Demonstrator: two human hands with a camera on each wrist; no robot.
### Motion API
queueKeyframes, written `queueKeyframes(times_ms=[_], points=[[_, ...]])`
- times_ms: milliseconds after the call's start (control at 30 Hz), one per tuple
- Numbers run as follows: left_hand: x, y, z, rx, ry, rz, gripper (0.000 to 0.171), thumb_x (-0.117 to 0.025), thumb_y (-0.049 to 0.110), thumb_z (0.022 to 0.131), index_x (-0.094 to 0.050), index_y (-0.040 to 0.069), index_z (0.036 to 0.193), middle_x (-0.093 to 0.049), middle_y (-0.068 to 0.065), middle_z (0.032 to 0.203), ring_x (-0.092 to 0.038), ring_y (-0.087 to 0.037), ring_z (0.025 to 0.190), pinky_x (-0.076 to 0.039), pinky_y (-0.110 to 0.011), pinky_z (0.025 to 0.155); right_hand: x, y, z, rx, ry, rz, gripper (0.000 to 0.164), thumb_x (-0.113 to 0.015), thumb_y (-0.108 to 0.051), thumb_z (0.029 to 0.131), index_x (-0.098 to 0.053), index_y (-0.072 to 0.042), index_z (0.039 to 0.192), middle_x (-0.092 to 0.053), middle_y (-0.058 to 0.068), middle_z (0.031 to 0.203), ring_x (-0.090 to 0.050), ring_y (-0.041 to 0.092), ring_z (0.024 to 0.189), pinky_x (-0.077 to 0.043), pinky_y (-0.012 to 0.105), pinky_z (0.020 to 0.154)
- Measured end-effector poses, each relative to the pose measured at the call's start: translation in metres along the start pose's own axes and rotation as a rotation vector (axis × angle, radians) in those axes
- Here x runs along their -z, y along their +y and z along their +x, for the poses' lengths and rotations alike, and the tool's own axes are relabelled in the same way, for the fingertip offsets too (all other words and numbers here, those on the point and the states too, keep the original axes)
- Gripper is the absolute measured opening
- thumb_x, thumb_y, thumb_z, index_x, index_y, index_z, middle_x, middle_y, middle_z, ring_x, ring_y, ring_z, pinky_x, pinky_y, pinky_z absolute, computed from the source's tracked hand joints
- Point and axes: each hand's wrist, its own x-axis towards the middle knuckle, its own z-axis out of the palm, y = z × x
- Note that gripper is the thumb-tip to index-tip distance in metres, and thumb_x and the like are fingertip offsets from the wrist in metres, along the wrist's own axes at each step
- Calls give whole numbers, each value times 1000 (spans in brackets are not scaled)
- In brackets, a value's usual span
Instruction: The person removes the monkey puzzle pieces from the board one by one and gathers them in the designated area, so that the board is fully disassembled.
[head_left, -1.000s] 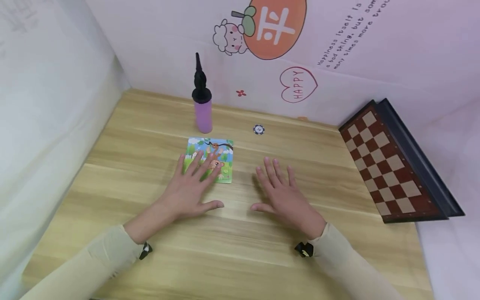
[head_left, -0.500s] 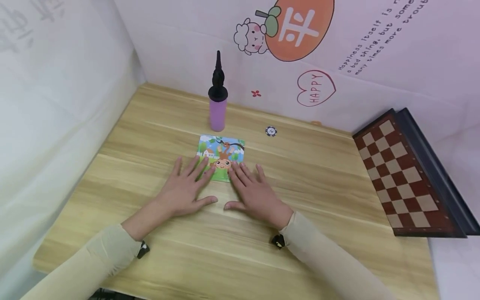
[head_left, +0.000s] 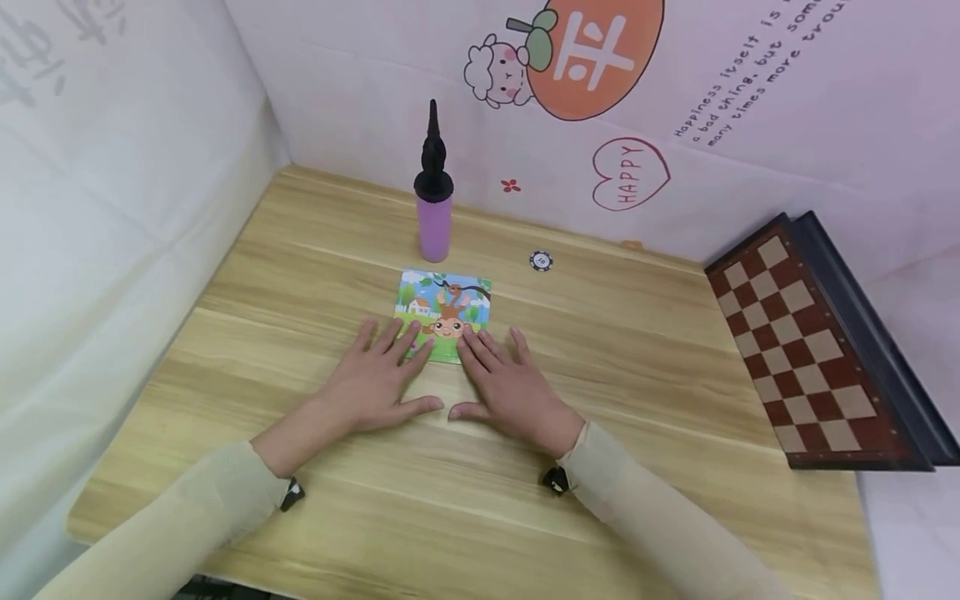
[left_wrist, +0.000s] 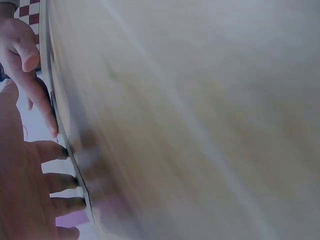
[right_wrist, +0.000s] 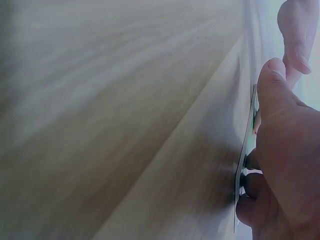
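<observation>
A thin, flat picture board (head_left: pixel 450 302) with a cartoon monkey hanging upside down from a branch lies on the wooden table. My left hand (head_left: pixel 371 385) is spread over its lower left part, fingertips on the picture. From the other side my right hand (head_left: pixel 513 387) rests its extended fingers on the lower right corner. Both thumbs point inward at each other, just below the board, with a small gap between them. The left wrist view shows the board's thin edge (left_wrist: pixel 76 167) under the left fingertips. In the right wrist view the right hand (right_wrist: pixel 285 165) has its fingertips at that edge too.
Behind the board stands a purple hand pump (head_left: pixel 434 225) with a black nozzle. A poker chip (head_left: pixel 541 261) lies to its right. A folding chessboard (head_left: pixel 806 350) leans at the table's right side. White printed cloth (head_left: pixel 360 83) walls the back and sides.
My right hand has moved left from bare table onto the board's corner. The left fingers have drawn back toward its lower edge, uncovering more of the monkey. The head view has shifted slightly.
</observation>
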Motion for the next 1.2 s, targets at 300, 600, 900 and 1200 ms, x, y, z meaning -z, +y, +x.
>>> queueKeyframes(times_ms=[300, 600, 900, 1200], points=[[5, 20, 28, -110, -12, 14, 101, -10, 85, 90, -34, 16, 159, -23, -18, 163, -19, -42, 149, -10, -62, 116, -6, 18, -32, -87, 15, 43, 99, -39, -78, 94, -17, -10, 163, -8, 7, 169, -13, 27, 152, 8, 61, 115], [6, 49, 31, -234, -66, 47, 96, -10, 83, 92, -40, 19, 158, -24, -17, 163, -23, -42, 148, -11, -63, 116, -16, 15, -76, -138, 41, 45, 100, -42, -77, 93, -22, -6, 161, -13, 10, 168, -20, 32, 150, 3, 65, 114], [3, 71, -19, -275, -28, 34, 85, -22, 75, 98, -49, 16, 152, -29, -21, 161, -26, -45, 146, -18, -62, 115, -32, -24, -108, -120, 56, 65, 107, -45, -79, 90, -18, -5, 162, -8, 11, 168, -13, 33, 152, 2, 65, 114], [-4, 82, -42, -260, -22, 43, 81, -20, 73, 100, -50, 19, 152, -29, -17, 161, -26, -42, 147, -20, -60, 115, -37, -49, -123, -134, 66, 77, 112, -48, -81, 87, -18, -2, 161, -6, 14, 168, -12, 36, 152, 4, 67, 113]])
